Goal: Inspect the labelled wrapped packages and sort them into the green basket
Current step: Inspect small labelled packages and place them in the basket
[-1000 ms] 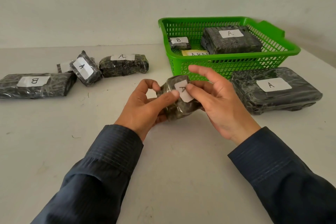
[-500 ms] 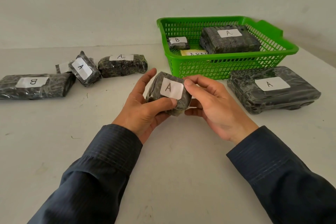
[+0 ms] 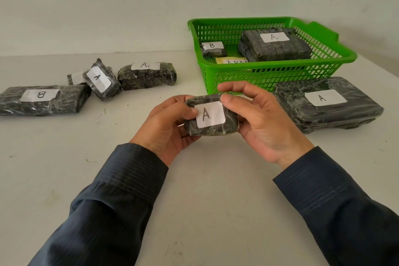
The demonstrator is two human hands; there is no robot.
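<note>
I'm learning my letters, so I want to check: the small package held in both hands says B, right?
Not quite. The small package held by the left hand and the right hand says A, not B. The head view shows the letter plainly.

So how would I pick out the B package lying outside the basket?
Start at the green basket, then look far left across the white table. Beyond the tilted small A package lies a long, flat, dark-wrapped B package. It alone out there shows a B, upside down from this view.
</note>
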